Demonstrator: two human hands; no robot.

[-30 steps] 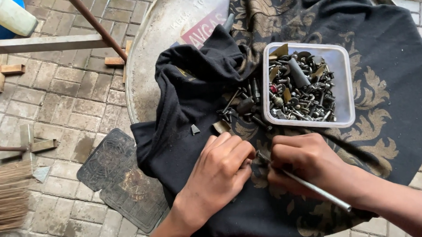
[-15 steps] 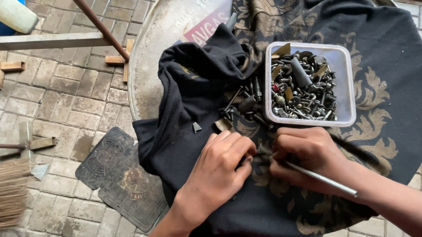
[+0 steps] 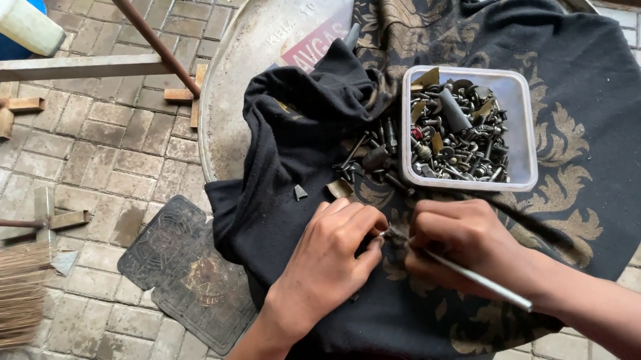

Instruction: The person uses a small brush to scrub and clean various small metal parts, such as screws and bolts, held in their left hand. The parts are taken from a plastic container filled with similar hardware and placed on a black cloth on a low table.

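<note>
My left hand (image 3: pixel 329 255) rests on a black cloth with gold patterns (image 3: pixel 593 154), fingers pinched on a small metal part at its fingertips. My right hand (image 3: pixel 467 242) is closed around a thin metal rod (image 3: pixel 483 281) whose tip meets the left fingertips. Just beyond the hands a white plastic tub (image 3: pixel 524 131) holds several screws, bolts and small metal pieces. A few loose screws (image 3: pixel 366 156) lie on the cloth to the tub's left.
The cloth covers a round metal drum top (image 3: pixel 257 53). On the brick floor to the left lie two dark rubber mats (image 3: pixel 184 269), a broom head (image 3: pixel 8 294), wooden cross stands (image 3: pixel 15 107) and a rusty pole (image 3: pixel 152 40).
Both hands stay close together over the cloth with only slight finger movement; the rod has tilted a little. The tub has not moved.
</note>
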